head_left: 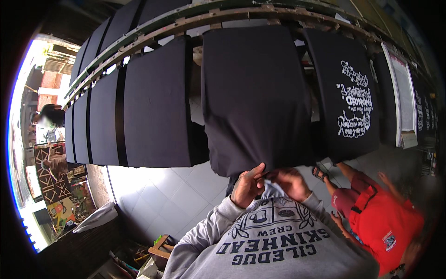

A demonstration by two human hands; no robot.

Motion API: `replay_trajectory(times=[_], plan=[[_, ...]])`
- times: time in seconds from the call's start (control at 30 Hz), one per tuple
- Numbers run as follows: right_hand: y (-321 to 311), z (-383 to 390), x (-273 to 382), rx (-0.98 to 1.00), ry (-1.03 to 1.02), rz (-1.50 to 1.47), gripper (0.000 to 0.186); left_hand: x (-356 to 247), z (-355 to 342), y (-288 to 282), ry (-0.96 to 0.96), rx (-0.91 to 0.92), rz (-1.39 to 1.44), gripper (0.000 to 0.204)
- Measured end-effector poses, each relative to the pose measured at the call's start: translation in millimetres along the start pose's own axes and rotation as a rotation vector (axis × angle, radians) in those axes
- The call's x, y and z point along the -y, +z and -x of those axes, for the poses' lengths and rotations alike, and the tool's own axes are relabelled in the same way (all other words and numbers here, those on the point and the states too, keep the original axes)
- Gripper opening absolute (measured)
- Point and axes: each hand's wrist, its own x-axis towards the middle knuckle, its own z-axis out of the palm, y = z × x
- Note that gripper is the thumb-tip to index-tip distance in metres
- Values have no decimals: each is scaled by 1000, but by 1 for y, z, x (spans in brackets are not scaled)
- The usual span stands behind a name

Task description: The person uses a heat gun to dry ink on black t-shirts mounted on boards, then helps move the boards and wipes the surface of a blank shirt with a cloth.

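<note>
Hands: While the left hand (249, 187) curls at the near hem with its thumb along the edge, the right hand (291, 184) bends in close beside it, partly blurred; I cannot tell whether either has cloth pinched between its fingers.
Middle black cloth (255, 88): directly in front of the person, draped over a flat support, smooth at the far end, with loose folds gathering toward the 2 hands.
Hem risk: an uneven pull from the 2 sides could drag the cloth askew or set a crease where those folds lie.
Left black cloth (158, 102): beside the middle piece, its face flat, with narrower-looking dark panels beyond it.
Printed black cloth (330, 88): on the right, carrying white lettering and drawings; whether the print is dry cannot be told, so a sleeve or loose fabric brushing it could smear it.
Rail (223, 22): running along the far ends of the cloths.
Framed screen (406, 95): standing past the printed piece; a knock could tip it onto that print.
Person in red (388, 228): near on the right, where a bumped elbow could jerk the hem.
</note>
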Motion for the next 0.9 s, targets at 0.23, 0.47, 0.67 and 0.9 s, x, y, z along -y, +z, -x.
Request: replay_trajectory(times=[0.23, 0.47, 0.67, 0.9], plan=[[-101, -25, -87, 86, 235, 339, 32, 1, 11, -1, -83, -36, -46, 38], [-105, 69, -15, -70, 350, 475, 32, 3, 10, -8, -145, 13, -250, 52], [-106, 114, -1, -213, 391, 490, 32, 8, 2, -9, -321, -33, -182, 47], [-109, 85, -26, -172, 370, 490, 33, 13, 5, -22, -304, -28, -244, 48]])
